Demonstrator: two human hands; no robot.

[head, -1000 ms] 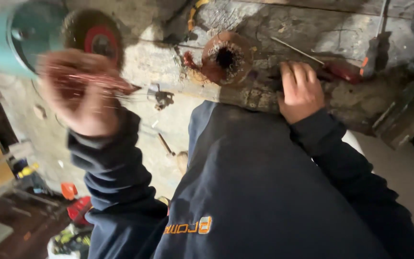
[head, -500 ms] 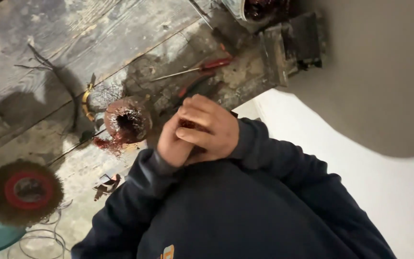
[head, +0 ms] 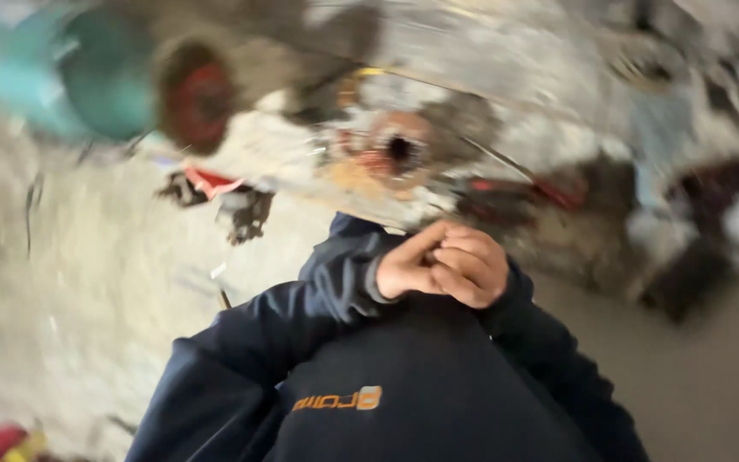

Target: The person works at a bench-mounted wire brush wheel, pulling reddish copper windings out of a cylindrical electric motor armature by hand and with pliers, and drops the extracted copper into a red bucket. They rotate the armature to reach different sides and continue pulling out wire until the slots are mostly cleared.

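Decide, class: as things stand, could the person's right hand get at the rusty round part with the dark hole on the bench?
Probably yes. The right hand is clasped with the left hand just below the rusty round part, and nothing visible lies between them, though the picture is blurred.

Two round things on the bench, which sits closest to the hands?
The rusty coil with the dark centre hole, just beyond the clasped hands. The red-hubbed wire wheel lies farther off by the teal tool.

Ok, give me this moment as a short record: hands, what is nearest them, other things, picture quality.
left hand: pressed against the right, holding nothing visible
right hand: fingers curled over the left
nearest thing: rusty round part with a dark hole, on the worn bench, apart from the hands
other things: red wire wheel; teal tool body
picture: heavy motion blur
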